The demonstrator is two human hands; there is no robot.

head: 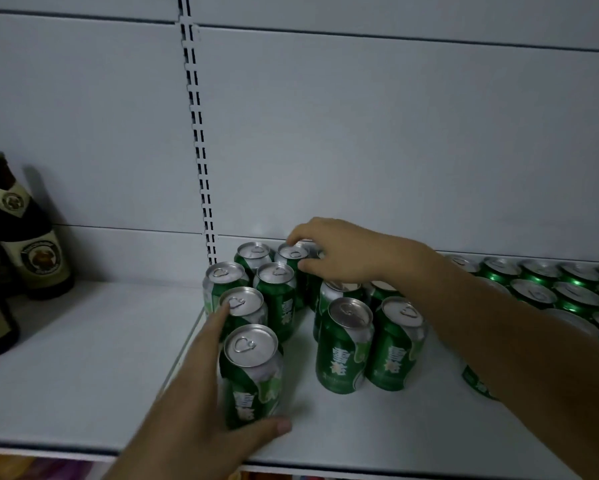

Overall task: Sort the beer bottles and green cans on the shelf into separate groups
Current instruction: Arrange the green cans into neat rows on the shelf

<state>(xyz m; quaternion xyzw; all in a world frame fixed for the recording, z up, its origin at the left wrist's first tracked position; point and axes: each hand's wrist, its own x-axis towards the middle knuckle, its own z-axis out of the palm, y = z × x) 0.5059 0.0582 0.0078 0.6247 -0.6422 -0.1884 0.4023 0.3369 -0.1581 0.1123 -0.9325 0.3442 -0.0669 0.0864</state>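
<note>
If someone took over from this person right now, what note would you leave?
Left hand: open, fingers straight along the left side of the front can, thumb at its base.
Right hand: pinches the top of a back can.
Beer bottles stand at the far left of the shelf; all cans sit middle and right, so the groups look separate.
To do: perhaps close the loose middle cans up to the packed rows at right.
</note>
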